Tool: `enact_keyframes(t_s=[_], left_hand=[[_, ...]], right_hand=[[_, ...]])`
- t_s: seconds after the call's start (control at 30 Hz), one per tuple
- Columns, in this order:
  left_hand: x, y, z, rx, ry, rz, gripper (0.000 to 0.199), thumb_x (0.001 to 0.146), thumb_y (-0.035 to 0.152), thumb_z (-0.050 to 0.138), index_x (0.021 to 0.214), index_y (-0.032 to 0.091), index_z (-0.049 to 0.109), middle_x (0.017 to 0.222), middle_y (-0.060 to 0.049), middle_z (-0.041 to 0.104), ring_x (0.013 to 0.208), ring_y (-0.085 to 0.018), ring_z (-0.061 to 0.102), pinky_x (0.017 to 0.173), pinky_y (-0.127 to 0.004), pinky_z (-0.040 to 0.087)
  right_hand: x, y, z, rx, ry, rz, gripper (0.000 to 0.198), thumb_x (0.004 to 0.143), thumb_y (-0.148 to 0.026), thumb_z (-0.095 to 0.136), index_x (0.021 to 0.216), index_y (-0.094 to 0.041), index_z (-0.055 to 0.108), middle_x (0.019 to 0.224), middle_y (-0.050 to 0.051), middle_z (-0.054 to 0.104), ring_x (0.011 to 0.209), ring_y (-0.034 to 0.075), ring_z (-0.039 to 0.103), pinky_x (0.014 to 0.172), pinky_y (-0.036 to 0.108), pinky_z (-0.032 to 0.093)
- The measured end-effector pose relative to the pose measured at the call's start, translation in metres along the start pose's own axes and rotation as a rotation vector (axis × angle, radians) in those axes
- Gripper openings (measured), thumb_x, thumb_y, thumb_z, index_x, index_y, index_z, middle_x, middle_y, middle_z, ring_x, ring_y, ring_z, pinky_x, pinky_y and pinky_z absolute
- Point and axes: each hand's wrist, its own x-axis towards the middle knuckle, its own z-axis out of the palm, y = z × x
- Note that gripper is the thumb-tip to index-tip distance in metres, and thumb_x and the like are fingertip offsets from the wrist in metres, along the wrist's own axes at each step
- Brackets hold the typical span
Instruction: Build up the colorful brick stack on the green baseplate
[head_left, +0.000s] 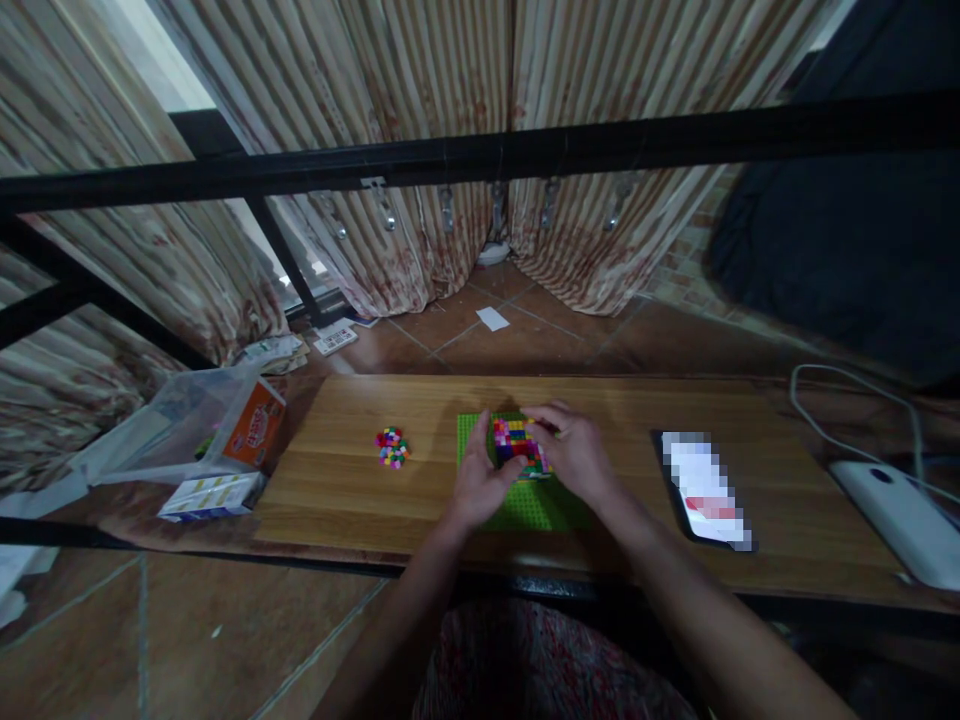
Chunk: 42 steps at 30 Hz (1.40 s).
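A green studded baseplate [544, 512] lies on the wooden table, with a block of multicoloured toy bricks [514, 432] built up on it. My left hand [480, 480] rests at the left side of the bricks, thumb and fingers apart, the thumb reaching over the build's near edge. At the upper right of the build, my right hand [576, 445] has its fingertips pinched together. A speck of yellow shows by those fingertips, too small to tell whether it is held or part of the build. Further left, a small heap of loose coloured bricks [392, 448] sits on the wood.
A smartphone [705, 490] lies on the right of the table [330, 500], and a white device with a cable [896, 515] at its right end. Beyond the left end stand a clear plastic bin [180, 420] and a small box [212, 497]. A black rail [450, 160] crosses behind.
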Motion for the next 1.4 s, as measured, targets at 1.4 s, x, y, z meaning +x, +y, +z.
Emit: enact_keyframes(t_s=[1.4], left_hand=[[0.063,0.004,0.0,-0.19,-0.027,-0.152,0.017,0.068,0.016,0.06,0.08,0.018,0.072,0.078,-0.002,0.071,0.07,-0.013,0.061,0.071,-0.026,0.05]], right_hand=[[0.017,0.007,0.029,0.041,-0.095,0.114,0.038,0.08,-0.01,0.051,0.113,-0.023,0.065,0.093,0.003,0.074,0.085,0.017,0.07,0.085,0.035,0.054]])
